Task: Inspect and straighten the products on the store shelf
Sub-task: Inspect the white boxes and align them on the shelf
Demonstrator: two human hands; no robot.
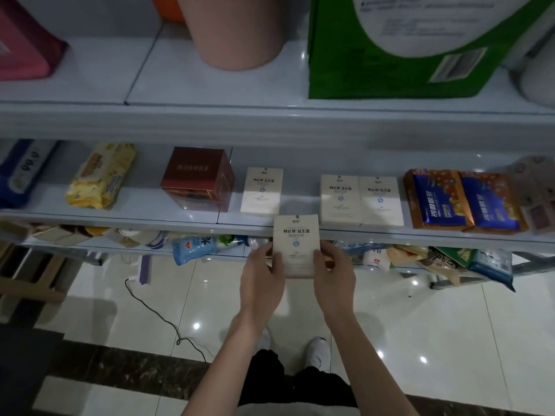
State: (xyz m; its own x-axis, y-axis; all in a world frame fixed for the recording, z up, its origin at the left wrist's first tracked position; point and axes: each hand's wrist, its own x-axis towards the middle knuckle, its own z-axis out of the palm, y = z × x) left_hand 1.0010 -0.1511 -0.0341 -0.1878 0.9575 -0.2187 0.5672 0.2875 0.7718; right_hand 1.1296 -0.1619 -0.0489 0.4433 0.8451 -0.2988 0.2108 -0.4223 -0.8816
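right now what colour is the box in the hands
Cream-white with dark printed text, seen in the head view: the box is held by the left hand and right hand.

The single head camera is looking forward and steeply down from standing height, facing the pale grey metal store shelf [186,124] from near, with the glossy white tiled floor [420,325] showing below.

Small shop, tiered white shelves [270,121], rows of packaged goods, identical cream boxes [360,199] faced outward
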